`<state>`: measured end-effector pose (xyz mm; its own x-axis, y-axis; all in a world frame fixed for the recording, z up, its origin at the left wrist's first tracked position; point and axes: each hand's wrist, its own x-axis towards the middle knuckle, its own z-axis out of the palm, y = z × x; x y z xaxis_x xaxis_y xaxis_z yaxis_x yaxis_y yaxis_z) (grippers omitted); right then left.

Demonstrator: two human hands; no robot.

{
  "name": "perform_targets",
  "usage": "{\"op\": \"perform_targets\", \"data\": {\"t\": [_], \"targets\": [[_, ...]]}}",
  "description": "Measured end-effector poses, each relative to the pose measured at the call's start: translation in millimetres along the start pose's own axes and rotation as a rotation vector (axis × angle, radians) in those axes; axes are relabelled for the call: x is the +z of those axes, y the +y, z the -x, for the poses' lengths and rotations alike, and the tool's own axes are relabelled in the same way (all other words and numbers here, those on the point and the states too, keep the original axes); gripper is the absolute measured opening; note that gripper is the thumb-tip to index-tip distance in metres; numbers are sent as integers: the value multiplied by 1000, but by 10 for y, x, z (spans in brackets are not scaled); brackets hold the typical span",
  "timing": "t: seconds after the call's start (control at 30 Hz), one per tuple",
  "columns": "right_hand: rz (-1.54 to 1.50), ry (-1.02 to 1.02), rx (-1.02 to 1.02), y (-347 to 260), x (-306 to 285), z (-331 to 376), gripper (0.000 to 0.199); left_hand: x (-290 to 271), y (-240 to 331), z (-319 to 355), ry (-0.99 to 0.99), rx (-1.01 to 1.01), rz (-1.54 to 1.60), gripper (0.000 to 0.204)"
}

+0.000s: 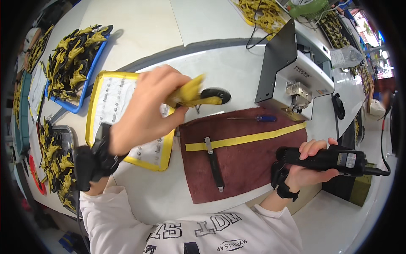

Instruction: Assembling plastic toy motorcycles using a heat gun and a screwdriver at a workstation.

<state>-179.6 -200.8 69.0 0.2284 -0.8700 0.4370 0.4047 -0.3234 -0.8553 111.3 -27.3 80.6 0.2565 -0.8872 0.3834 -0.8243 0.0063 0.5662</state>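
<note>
Pinching a yellow-and-black part (195, 94), the left hand (148, 111) hovers above the worktop (198, 51). Right hand (311, 167) — wrapped around a black power tool (327, 160) — sits beside the maroon mat (245, 154).

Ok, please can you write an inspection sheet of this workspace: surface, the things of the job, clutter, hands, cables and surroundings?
Surface: white worktable with a dark red cloth mat crossed by a yellow tape strip.
Job's things: yellow-and-black part; black handheld power tool.
Clutter: blue-handled screwdriver and black flat tool on the mat; yellow-edged tray beside it; blue tray heaped with yellow-black parts.
Hands: left hand holds the part above the table, fingers closed; right hand grips the power tool.
Cables: black cord from the tool; thin black wire behind the machine.
Surroundings: grey-white bench machine; green fan.
</note>
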Motion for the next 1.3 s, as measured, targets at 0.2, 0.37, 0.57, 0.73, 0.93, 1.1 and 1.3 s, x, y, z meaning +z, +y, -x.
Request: {"op": "perform_targets", "data": {"t": [0.2, 0.37, 0.57, 0.73, 0.93, 1.1, 1.3], "targets": [[54, 10, -8, 47, 56, -19, 87, 352, 580, 362, -68, 355, -39, 30], [47, 19, -11, 49, 41, -10, 88, 753, 458, 500, -563, 212, -38, 71], [60, 23, -4, 26, 54, -25, 87, 745, 566, 576, -447, 111, 61, 85], [105, 23, -6, 9, 150, -31, 86, 800, 613, 628, -325, 73, -5, 88], [27, 39, -51, -4, 136, -18, 88, 923, 650, 678, -260, -106, -143, 92], [-99, -155, -337, -538, 234, -384, 99, 1041, 834, 713, -293, -139, -200, 96], [-1, -191, -339, -444, 559, -1100, 107, 980, 788, 834, -233, 17, -141, 89]]}}
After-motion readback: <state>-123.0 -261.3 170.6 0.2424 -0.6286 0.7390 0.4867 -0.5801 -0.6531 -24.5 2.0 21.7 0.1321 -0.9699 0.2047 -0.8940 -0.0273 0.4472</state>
